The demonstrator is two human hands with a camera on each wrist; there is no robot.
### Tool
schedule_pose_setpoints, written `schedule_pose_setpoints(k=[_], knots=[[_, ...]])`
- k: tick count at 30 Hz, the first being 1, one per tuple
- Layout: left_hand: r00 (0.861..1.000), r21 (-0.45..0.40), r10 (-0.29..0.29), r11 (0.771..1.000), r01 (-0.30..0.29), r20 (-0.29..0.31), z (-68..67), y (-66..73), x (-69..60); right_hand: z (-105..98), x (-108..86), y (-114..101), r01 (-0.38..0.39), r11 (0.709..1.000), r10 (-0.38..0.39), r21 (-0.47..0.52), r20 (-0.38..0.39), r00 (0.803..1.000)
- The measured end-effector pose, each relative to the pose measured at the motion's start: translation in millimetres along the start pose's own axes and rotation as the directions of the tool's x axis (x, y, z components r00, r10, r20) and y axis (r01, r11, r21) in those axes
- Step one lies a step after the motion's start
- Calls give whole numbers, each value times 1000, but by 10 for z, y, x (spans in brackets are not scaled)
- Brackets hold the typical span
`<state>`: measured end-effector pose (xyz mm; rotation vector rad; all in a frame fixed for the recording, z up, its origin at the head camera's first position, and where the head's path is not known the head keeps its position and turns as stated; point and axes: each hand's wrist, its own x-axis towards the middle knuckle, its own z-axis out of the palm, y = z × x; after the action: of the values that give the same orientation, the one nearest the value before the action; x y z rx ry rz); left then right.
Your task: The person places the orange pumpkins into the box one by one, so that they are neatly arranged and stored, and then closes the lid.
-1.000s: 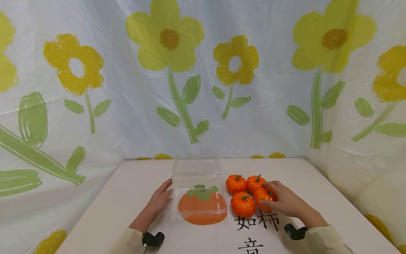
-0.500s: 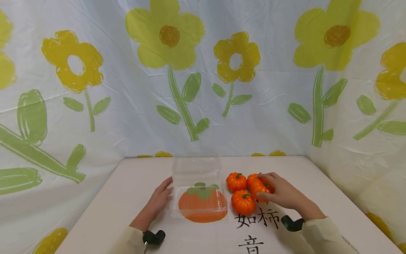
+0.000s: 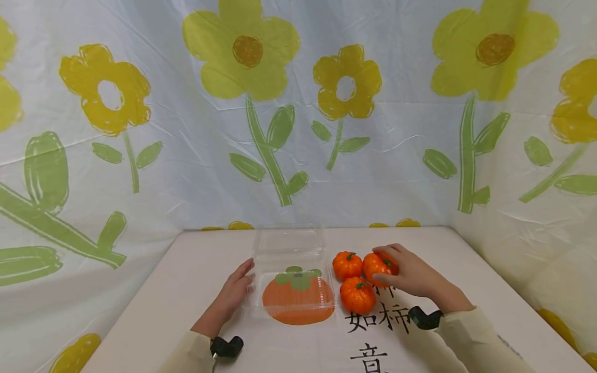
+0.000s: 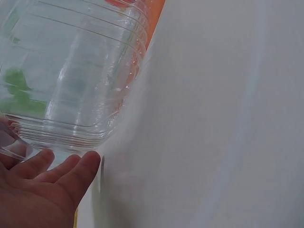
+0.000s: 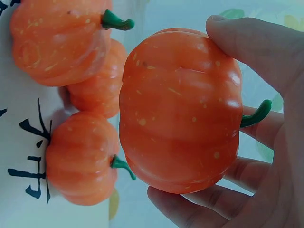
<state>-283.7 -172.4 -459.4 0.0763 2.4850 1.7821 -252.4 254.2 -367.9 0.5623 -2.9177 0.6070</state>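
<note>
Orange toy pumpkins with green stems sit right of a hinged clear plastic box (image 3: 296,290), whose lid is tipped back. My right hand (image 3: 410,272) holds one pumpkin (image 5: 183,114), thumb on one side and fingers curled round the other. Three more appear in the right wrist view: an upper pumpkin (image 5: 59,40), a lower pumpkin (image 5: 83,159) and a partly covered pumpkin (image 5: 97,80). In the head view the held one hides most of another. At the box's left side is my left hand (image 3: 235,290), its fingers (image 4: 78,178) fairly straight against the clear wall.
A white table cloth (image 3: 186,290) carries a printed persimmon (image 3: 298,316) beneath the box and black characters (image 3: 370,357) to its right. Behind the table hangs a flowered curtain (image 3: 392,181), which also closes both sides. Each wrist wears a small black camera (image 3: 227,347).
My right hand has moved the held pumpkin away from me and slightly left, over the spot of the back right pumpkin. My left hand stays beside the box.
</note>
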Motion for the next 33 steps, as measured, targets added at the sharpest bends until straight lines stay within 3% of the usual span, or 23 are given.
schedule_pose_setpoints(k=[16, 33], knots=[[1000, 4, 12, 1000, -12, -6, -4, -14, 7, -33, 124, -187, 53, 999, -53, -11, 6, 999], [1000, -16, 5, 1000, -5, 8, -2, -9, 3, 69, 302, -433, 86, 996, -86, 0, 42, 995]])
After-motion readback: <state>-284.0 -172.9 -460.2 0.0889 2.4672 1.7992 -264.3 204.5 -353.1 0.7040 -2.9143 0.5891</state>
